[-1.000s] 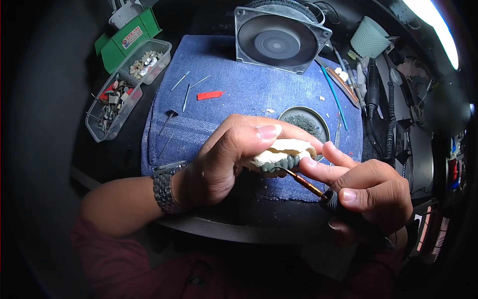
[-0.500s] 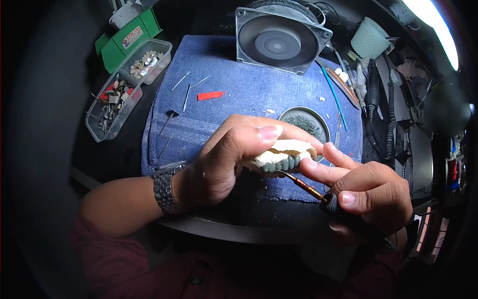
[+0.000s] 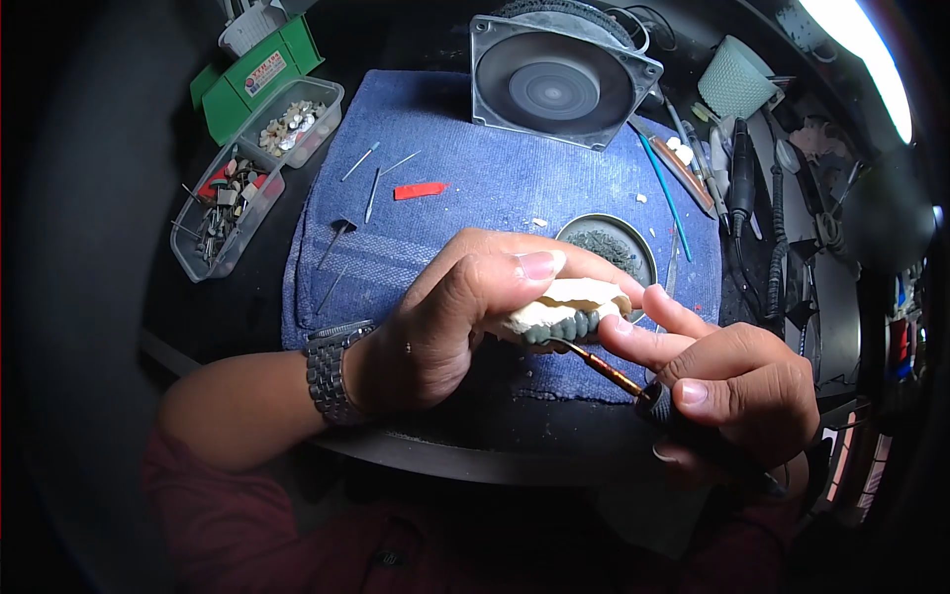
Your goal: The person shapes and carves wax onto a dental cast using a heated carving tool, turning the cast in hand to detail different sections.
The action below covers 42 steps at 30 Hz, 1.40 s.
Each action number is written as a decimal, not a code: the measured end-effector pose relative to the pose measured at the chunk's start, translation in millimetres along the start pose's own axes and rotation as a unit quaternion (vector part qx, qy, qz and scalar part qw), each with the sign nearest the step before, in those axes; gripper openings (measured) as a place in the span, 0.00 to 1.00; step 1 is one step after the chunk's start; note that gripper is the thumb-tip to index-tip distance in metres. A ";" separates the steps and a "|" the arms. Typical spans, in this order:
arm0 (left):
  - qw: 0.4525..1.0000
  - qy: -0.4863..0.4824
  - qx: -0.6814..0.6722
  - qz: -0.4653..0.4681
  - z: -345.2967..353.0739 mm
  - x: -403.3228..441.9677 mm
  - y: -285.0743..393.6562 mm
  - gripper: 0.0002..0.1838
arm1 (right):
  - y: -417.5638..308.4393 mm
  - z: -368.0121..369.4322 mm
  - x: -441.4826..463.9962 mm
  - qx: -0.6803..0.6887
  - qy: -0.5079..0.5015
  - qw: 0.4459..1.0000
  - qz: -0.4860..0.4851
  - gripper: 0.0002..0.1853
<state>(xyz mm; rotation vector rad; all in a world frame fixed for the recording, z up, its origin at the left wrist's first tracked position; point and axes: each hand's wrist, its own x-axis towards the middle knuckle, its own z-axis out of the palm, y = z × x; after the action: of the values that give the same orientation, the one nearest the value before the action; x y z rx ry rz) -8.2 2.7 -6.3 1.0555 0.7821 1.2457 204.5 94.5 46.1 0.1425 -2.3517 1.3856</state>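
Cream cast [image 3: 586, 291] bears green teeth [image 3: 566, 328]; left hand [image 3: 450, 312] grips it, right hand [image 3: 747, 381] a tool [image 3: 614, 372].

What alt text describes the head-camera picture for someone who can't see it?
A left hand holds a cream dental model with dark green teeth while the right hand holds a slender tool at them. A fan and dish sit on a blue towel.

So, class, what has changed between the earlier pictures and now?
The tool in the right hand has its tip slightly further toward picture left, along the edge of the dark teeth. Nothing was taken up or let go: the left hand still holds the cream model; towel and fan stayed put.
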 end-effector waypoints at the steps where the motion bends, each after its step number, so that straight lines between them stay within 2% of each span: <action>1: 1.000 0.007 0.003 0.001 1.7 -0.7 1.2 0.40 | -2.2 0.7 0.9 0.000 0.002 1.000 0.004 0.29; 2: 1.000 0.013 0.007 0.003 3.0 -1.3 2.2 0.40 | -2.7 0.8 1.0 -0.001 0.003 1.000 0.006 0.29; 5: 0.999 0.009 -0.037 0.005 4.3 -1.9 3.7 0.30 | -3.0 0.4 0.8 -0.006 0.003 1.000 0.010 0.29; 11: 0.999 -0.010 -0.040 0.013 1.0 -0.5 -1.6 0.30 | 1.6 1.8 -4.5 -0.002 0.011 1.000 0.004 0.28; 16: 0.998 0.018 -0.066 -0.015 8.7 -3.4 5.5 0.31 | -0.7 3.5 -1.0 -0.006 0.037 0.999 -0.030 0.29; 19: 0.999 0.010 -0.029 0.016 6.6 -1.7 4.2 0.30 | 1.6 -3.8 -2.7 -0.056 0.032 0.996 -0.064 0.23; 20: 1.000 0.003 -0.007 0.030 4.7 -0.8 3.7 0.30 | -3.8 2.0 -5.4 -0.086 0.071 0.992 -0.053 0.21; 23: 0.999 -0.009 0.044 -0.011 4.6 -2.4 9.5 0.40 | 4.1 3.6 -4.8 -0.149 0.122 0.979 -0.065 0.15; 24: 0.998 -0.008 0.066 0.004 3.0 -2.2 6.3 0.40 | 6.7 5.7 -4.8 -0.167 0.134 0.975 -0.058 0.14; 27: 0.995 -0.026 0.089 0.030 1.8 -0.8 3.9 0.40 | 20.2 5.6 -0.5 -0.158 0.189 0.967 -0.065 0.21; 31: 0.989 -0.050 0.121 0.067 -0.9 0.4 2.9 0.39 | 27.5 8.9 2.6 -0.159 0.211 0.964 -0.014 0.31; 36: 0.987 -0.054 0.120 0.098 -2.7 -1.0 1.7 0.37 | 24.6 11.4 -1.2 -0.122 0.225 0.966 0.032 0.28; 38: 0.992 -0.046 0.068 0.100 -1.3 -1.1 0.1 0.35 | 22.4 13.7 0.0 -0.166 0.227 0.959 0.033 0.29; 40: 0.987 -0.069 0.079 0.124 -9.4 2.7 -3.0 0.32 | 16.7 12.6 1.5 -0.212 0.204 0.955 0.040 0.31; 42: 0.985 -0.090 0.056 0.135 -12.8 3.9 -4.8 0.27 | 20.1 9.1 1.8 -0.238 0.160 0.958 -0.020 0.29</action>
<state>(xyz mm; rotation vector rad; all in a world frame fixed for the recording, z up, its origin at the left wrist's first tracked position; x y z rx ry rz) -17.6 9.1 -15.0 1.3814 0.5886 1.3226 194.4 97.0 26.6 -0.1614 -2.3078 0.7217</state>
